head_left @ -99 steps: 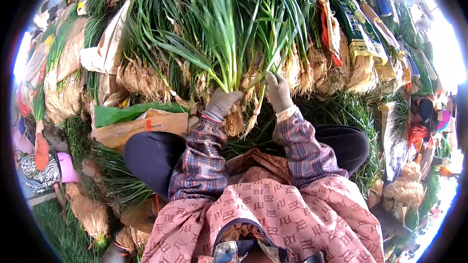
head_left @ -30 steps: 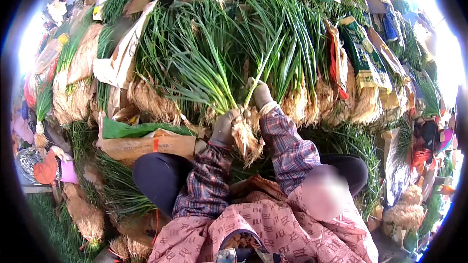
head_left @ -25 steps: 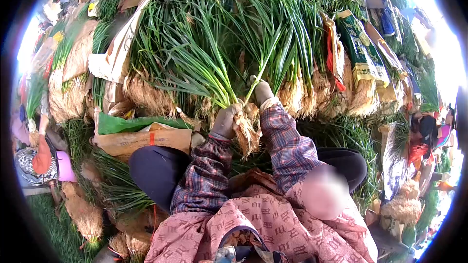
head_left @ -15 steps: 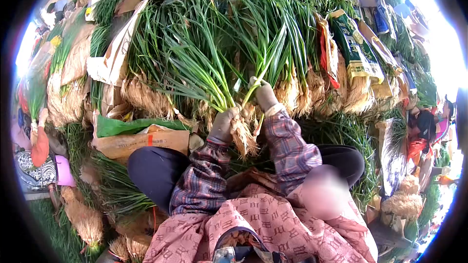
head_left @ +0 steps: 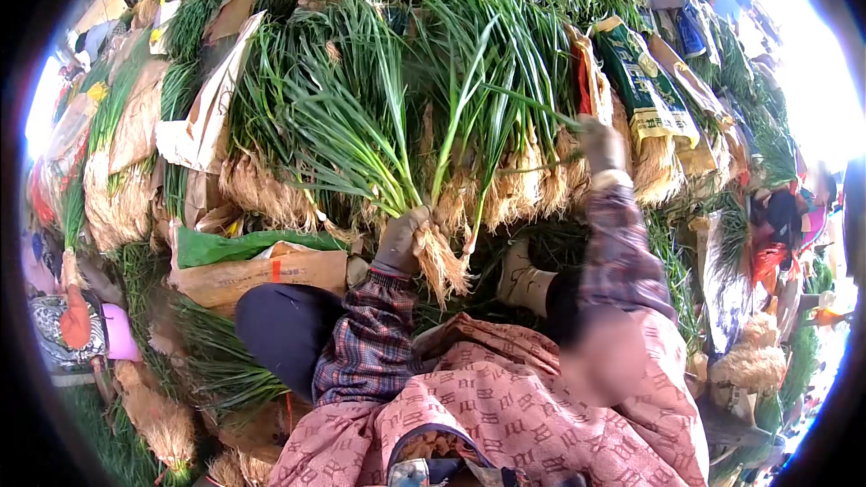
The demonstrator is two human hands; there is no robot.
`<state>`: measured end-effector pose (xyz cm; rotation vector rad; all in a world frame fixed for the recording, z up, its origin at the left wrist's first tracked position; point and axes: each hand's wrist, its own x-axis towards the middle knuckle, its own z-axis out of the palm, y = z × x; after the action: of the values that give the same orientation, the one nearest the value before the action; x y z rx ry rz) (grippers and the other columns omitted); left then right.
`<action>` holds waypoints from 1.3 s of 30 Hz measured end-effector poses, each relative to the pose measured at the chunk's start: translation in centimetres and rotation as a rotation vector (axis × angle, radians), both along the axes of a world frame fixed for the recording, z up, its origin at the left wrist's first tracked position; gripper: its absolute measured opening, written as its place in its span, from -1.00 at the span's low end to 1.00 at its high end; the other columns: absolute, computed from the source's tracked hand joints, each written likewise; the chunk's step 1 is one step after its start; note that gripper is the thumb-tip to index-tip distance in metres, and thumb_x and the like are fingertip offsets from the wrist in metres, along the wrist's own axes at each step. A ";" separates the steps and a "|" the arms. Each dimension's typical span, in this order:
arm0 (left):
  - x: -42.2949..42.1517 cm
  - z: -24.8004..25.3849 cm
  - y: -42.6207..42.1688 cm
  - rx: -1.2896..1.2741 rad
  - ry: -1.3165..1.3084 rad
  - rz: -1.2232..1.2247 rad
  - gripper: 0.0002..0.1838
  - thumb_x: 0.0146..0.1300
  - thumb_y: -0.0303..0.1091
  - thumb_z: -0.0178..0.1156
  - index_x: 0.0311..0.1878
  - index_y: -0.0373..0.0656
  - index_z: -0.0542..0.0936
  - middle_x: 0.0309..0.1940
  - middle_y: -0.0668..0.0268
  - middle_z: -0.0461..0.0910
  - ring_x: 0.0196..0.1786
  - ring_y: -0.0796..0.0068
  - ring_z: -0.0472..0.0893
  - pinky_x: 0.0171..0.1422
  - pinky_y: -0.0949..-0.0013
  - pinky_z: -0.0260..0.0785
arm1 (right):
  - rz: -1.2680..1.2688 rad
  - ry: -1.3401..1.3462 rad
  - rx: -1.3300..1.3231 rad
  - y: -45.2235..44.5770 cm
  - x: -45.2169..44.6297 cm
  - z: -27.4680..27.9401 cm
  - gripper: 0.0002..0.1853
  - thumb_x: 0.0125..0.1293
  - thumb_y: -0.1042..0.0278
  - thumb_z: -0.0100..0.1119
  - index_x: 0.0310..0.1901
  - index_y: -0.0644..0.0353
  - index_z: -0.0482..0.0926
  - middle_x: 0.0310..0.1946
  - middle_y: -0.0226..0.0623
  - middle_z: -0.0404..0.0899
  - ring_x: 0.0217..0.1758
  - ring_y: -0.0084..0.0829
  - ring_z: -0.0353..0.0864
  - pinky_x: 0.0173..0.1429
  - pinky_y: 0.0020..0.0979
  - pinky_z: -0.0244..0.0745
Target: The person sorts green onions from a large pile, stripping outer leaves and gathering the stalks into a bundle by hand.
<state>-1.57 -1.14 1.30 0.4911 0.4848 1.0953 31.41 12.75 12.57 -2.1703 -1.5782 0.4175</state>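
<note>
"Head view: how are the fingers?"
"Left hand point(head_left: 403, 239) curls closed around an onion bunch point(head_left: 394, 182), roots point(head_left: 439, 263) just below; right hand point(head_left: 603, 146) is blurred, grip unclear."
"Holding it well?"
"Firm but gentle above the roots, I'd say."
"Around?"
"More onions point(head_left: 271, 186) lie heaped beyond the fingers, a paper sack point(head_left: 271, 281) beside."
</note>
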 end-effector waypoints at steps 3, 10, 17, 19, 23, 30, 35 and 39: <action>-0.2 -2.6 -0.2 -0.134 0.378 -0.029 -0.82 0.25 -0.26 0.10 -0.36 -0.15 0.58 -0.49 0.27 0.59 -0.60 0.63 0.48 -0.69 0.63 0.21 | 0.134 -0.589 0.051 -0.6 15.9 -0.9 -0.83 0.24 0.36 0.03 -0.16 0.08 0.56 -0.26 -0.21 0.61 -0.19 -0.18 0.62 -0.14 -0.24 0.54; 7.2 -8.5 -1.2 -0.321 0.336 -0.092 -0.88 0.10 -0.39 0.22 -0.31 -0.21 0.57 -0.60 0.37 0.52 -0.70 0.55 0.43 -0.70 0.52 0.26 | 0.138 -0.485 -0.418 -6.5 6.8 -0.8 -0.58 0.22 0.12 0.20 0.08 0.09 0.47 -0.05 -0.14 0.57 -0.03 -0.31 0.59 0.05 -0.30 0.50; 6.5 -5.6 -2.0 -0.223 0.210 -0.021 -0.83 0.06 -0.38 0.22 -0.25 -0.17 0.53 -0.48 0.43 0.47 -0.60 0.61 0.38 -0.57 0.56 0.23 | 0.372 -0.272 -0.409 -5.4 -13.9 -5.2 -0.54 0.18 -0.10 0.14 -0.42 0.24 0.58 -0.58 -0.29 0.58 -0.46 -0.35 0.60 -0.32 -0.36 0.55; 5.7 -5.8 -1.9 -0.259 0.269 -0.009 -0.78 0.06 -0.39 0.24 -0.20 -0.21 0.53 -0.37 0.41 0.50 -0.50 0.61 0.44 -0.47 0.55 0.31 | 0.378 -0.456 -0.553 -3.5 -15.3 -6.4 -0.62 0.18 0.01 0.13 -0.34 0.24 0.62 -0.53 -0.24 0.62 -0.42 -0.29 0.65 -0.31 -0.32 0.56; 5.8 -3.3 -1.3 -0.138 0.333 -0.022 -0.69 0.07 -0.40 0.26 -0.10 -0.30 0.54 -0.27 0.33 0.55 -0.36 0.55 0.52 -0.32 0.46 0.41 | 0.508 -0.443 -0.379 -3.6 -14.1 -6.7 -0.71 0.23 0.11 0.11 -0.23 0.15 0.66 -0.44 -0.25 0.65 -0.41 -0.37 0.65 -0.34 -0.34 0.57; 7.7 -6.9 -1.4 -0.228 0.366 0.127 -0.78 -0.01 -0.42 0.23 -0.24 -0.23 0.54 -0.39 0.34 0.53 -0.48 0.58 0.46 -0.47 0.55 0.34 | 0.255 -0.049 -0.041 -4.2 -12.5 -5.8 -0.62 0.29 -0.02 0.03 -0.43 0.16 0.53 -0.54 -0.30 0.54 -0.54 -0.48 0.50 -0.35 -0.33 0.47; 6.9 -7.7 -1.0 -0.140 0.721 0.044 -0.67 0.18 -0.14 0.12 -0.18 -0.24 0.54 -0.39 0.23 0.56 -0.52 0.44 0.53 -0.45 0.43 0.46 | 0.260 -0.141 -0.393 -5.8 -9.6 -12.9 -0.53 0.17 -0.08 0.22 -0.29 0.28 0.58 -0.45 -0.16 0.60 -0.39 -0.29 0.61 -0.20 -0.34 0.54; 5.5 -3.8 -1.5 -0.109 0.571 -0.019 -0.61 0.23 -0.12 0.09 -0.18 -0.34 0.56 -0.35 0.15 0.60 -0.42 0.39 0.57 -0.28 0.43 0.46 | 0.402 0.562 -0.140 -6.0 -12.1 -14.6 -0.76 0.28 0.26 0.17 -0.19 0.28 0.53 -0.42 -0.26 0.61 -0.42 -0.47 0.58 -0.27 -0.41 0.53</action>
<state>3.92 -2.59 -2.45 0.7127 1.0310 0.8953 19.27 6.78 -1.99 -1.6004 -1.6645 1.1754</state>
